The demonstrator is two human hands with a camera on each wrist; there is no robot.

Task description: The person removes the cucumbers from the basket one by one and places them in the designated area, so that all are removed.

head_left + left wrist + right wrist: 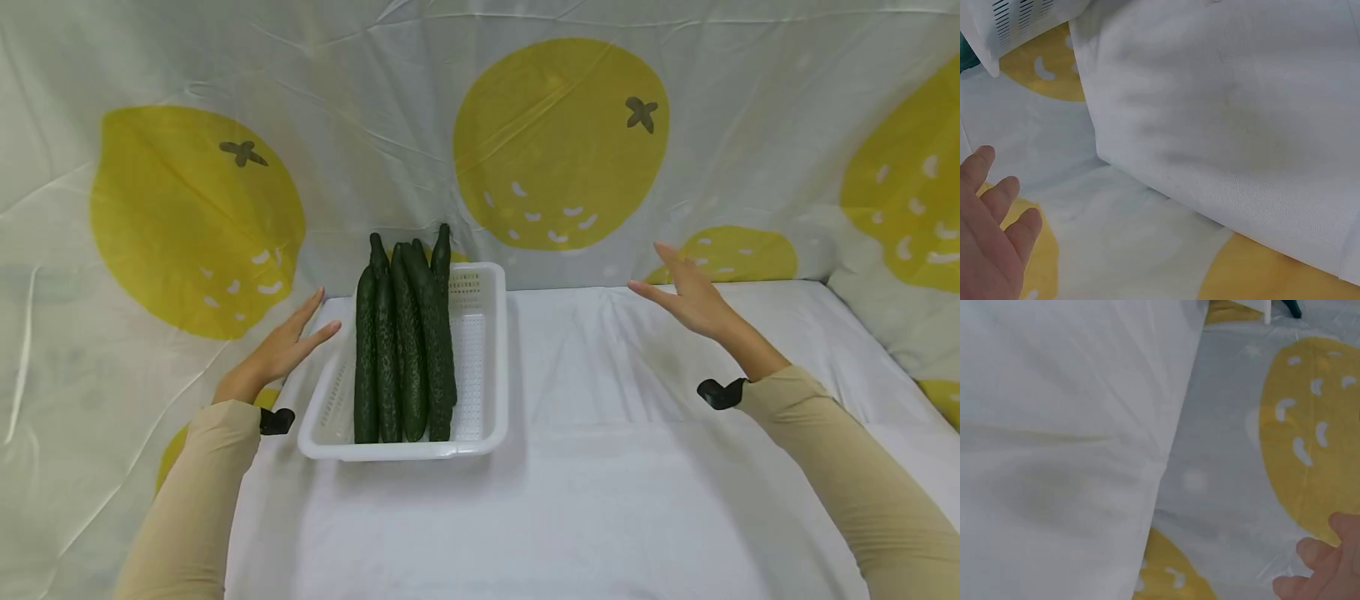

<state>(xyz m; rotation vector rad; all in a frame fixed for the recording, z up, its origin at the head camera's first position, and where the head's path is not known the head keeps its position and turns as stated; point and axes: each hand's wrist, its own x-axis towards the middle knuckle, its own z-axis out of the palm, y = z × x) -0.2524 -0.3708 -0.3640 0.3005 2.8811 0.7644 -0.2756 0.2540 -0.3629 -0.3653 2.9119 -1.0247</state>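
Observation:
Several long dark green cucumbers (408, 350) lie side by side in a white plastic basket (495, 358), their upper ends leaning over its far rim. They fill its left and middle part. My left hand (277, 350) is held in the air just left of the basket, fingers extended and holding nothing; part of that hand (991, 231) shows at the left wrist view's lower left. Well to the right of the basket, my right hand (693, 300) is raised with straight fingers and nothing in it. Its fingertips (1313, 553) appear at the right wrist view's lower right.
The basket stands on a table covered with a white cloth (600, 500). Behind and to the sides hangs a pale curtain (375, 100) printed with large yellow lemons. A black wrist strap (722, 393) sits at the right sleeve, another strap (277, 421) at the left.

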